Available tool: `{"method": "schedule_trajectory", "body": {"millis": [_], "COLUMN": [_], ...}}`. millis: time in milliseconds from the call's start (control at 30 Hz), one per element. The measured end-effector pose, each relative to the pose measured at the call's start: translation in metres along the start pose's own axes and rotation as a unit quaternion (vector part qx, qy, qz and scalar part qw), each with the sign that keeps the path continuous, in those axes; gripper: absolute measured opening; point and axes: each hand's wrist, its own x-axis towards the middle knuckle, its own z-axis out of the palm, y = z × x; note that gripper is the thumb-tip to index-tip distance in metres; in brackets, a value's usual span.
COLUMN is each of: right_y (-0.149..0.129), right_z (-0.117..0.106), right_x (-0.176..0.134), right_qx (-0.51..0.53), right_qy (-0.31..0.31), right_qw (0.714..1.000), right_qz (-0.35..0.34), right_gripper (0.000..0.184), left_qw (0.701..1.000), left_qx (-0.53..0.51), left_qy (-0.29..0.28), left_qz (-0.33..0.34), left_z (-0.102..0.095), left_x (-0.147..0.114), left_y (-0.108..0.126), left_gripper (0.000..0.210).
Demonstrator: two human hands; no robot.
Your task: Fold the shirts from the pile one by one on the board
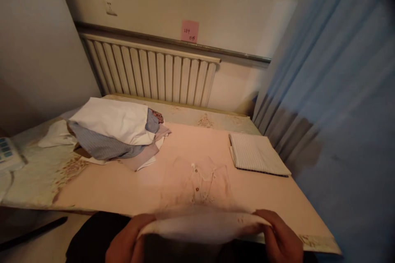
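At the near edge of the table, my left hand and my right hand hold a pale cloth stretched between them. Each has its fingers closed round one end, and the cloth's middle is blurred. Just beyond it, a faint, see-through shape with small button-like spots shows over the pink sheet; I cannot tell whether it is part of the cloth. A folded striped cloth lies flat farther right. Toward the left is a loose pile of white and grey-blue garments.
A flower-patterned cover shows around the pink sheet. The white device with blue keys sits at the far left. Behind the table stand a radiator and a wall with a pink note. A blue curtain hangs along the right side.
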Motion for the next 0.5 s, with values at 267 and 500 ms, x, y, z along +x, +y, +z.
{"method": "schedule_trajectory", "body": {"millis": [267,500], "right_y": [0.005,0.061], "right_z": [0.083,0.193], "right_x": [0.129,0.169], "right_qx": [0.1,0.076], "right_qy": [-0.01,-0.149], "right_qw": [0.984,0.951], "right_qz": [0.144,0.261], "right_gripper": [0.032,0.034], "left_qw": [0.985,0.947], "left_qx": [-0.016,0.062], "left_qy": [-0.031,-0.177], "left_qz": [-0.17,-0.263], "left_z": [0.042,0.131], "left_x": [0.15,0.211], "left_y": [-0.006,-0.066], "left_gripper": [0.027,0.031]}}
